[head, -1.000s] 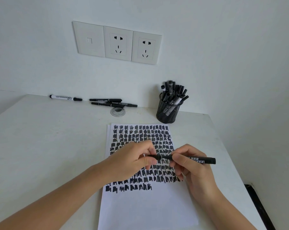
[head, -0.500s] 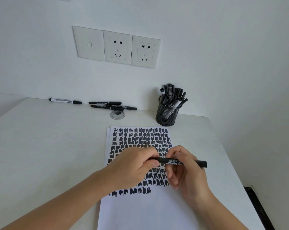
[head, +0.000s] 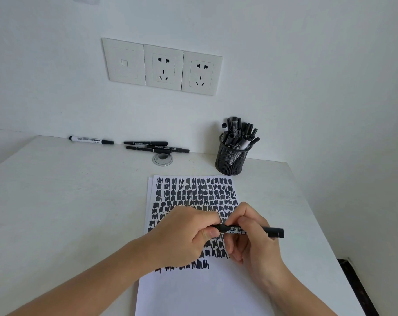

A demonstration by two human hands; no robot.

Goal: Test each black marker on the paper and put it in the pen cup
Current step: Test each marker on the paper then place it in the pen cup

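Observation:
A black marker (head: 262,231) lies level between both hands, above the paper (head: 193,290). My right hand (head: 255,242) grips its barrel. My left hand (head: 186,236) pinches the marker's left end, where the cap sits; the tip is hidden. The paper is covered with rows of black scribbles over its upper part. A black mesh pen cup (head: 231,161) full of several black markers stands behind the paper at the right.
Three black markers (head: 152,147) and one white-barrelled marker (head: 90,140) lie along the wall at the table's back. A round metal grommet (head: 162,159) sits below them. Wall sockets (head: 162,67) hang above. The table edge (head: 312,213) runs along the right.
The two hands have closed together along the marker, the left hand sliding onto its end. The gap seen between cap and barrel one second ago is gone.

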